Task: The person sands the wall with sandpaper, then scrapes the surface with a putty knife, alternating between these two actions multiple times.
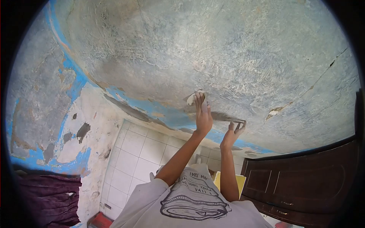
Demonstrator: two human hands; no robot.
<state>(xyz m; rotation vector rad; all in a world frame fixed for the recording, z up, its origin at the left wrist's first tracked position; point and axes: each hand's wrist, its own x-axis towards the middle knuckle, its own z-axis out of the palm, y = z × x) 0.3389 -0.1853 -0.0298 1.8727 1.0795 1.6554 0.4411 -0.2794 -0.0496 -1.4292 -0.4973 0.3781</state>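
Note:
My left hand [204, 121] is raised against the rough grey plaster surface [171, 57], its fingers long and close together over a small, flat, pale piece [191, 99]. What that piece is, I cannot tell. Lower and to the right, my right hand [230, 137] has its fingers bent around a dark, narrow, flat tool [239, 122] held close to the same plaster. A dark smooth strip shows on the plaster just left of this tool. Both forearms reach up from my light printed shirt [194, 195].
Blue paint [163, 114] peels along the plaster's lower edge. White tiles [154, 150] cover the wall below it. Dark wooden cabinets [300, 182] stand at the right, a purple curtain [53, 197] hangs at the lower left, and a yellow-edged object [241, 181] shows behind my right forearm.

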